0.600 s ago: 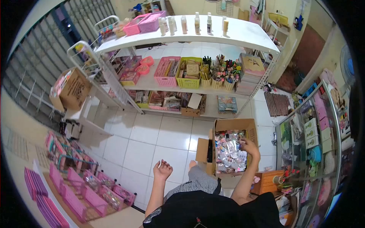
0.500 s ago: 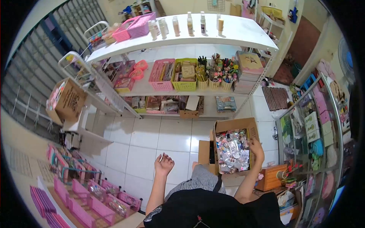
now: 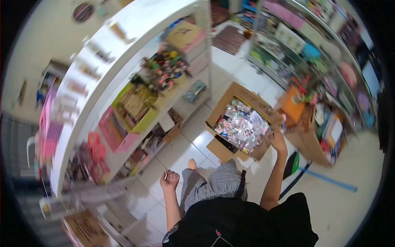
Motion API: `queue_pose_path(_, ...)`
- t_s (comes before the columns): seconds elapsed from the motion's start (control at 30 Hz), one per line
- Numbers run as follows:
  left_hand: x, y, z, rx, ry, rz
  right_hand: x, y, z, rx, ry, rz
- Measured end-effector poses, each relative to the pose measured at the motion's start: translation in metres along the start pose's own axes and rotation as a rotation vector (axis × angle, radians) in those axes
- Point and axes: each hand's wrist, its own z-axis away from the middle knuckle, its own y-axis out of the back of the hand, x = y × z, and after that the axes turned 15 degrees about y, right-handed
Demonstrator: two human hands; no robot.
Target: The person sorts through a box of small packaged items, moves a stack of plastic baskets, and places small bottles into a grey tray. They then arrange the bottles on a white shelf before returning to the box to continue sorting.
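Observation:
A cardboard box (image 3: 258, 151) full of small shiny plastic packets (image 3: 242, 125) sits tilted on the floor ahead and to the right of me. My right hand (image 3: 278, 142) is closed on the box's right edge, with some fingers hidden by the wall. Off to the left, my left hand (image 3: 170, 180) hangs above the tiles with its fingers loosely curled, and I see nothing in it. A lower cardboard flap (image 3: 222, 151) sticks out in front of the box, near my knees.
On the left stands a white shelf unit (image 3: 123, 45) with bottles on top and baskets below. A glass display cabinet (image 3: 284, 57) is at the upper right. Beside it are an orange wooden drawer box (image 3: 293, 103) and another full carton (image 3: 308, 138). A blue-handled tool (image 3: 331, 180) lies right.
My view and body have turned to the right, and the shelf has swung left. The box with packets has turned in view, my right hand still at its edge. My left hand's fingers curl more.

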Motion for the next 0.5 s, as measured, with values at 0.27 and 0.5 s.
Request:
queue_pose_path(0.27,0.080,-0.076,-0.057,0.103,0.096,-0.723,-0.076,-0.145,0.141,0.288,-0.488,-0.262)
queue_pose_path(0.5,0.014,-0.061,-0.103,0.242,0.245,-0.902,-0.085,-0.158,0.157,0.497,-0.722,-0.387)
